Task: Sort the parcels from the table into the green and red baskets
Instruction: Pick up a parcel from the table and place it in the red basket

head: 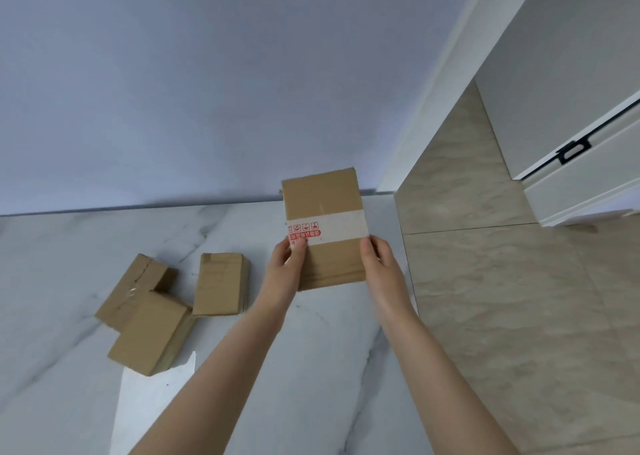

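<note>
I hold a flat brown cardboard parcel [323,205] up in front of me above the white marble table [69,246]. A white tape band with red symbols and red print runs across its face. My left hand [287,264] grips its lower left edge, thumb on the red print. My right hand [375,257] grips its lower right edge. Three more brown parcels lie on the table to the left: one upright-looking [220,284], one with a torn taped top [133,288], and one in front overlapping it [150,333]. No green or red basket is in view.
The table's right edge [408,267] runs close beside my right hand; beyond it lies beige tiled floor [502,298]. A white cabinet with a black handle [573,151] stands at the far right. A pale blue wall [173,90] backs the table.
</note>
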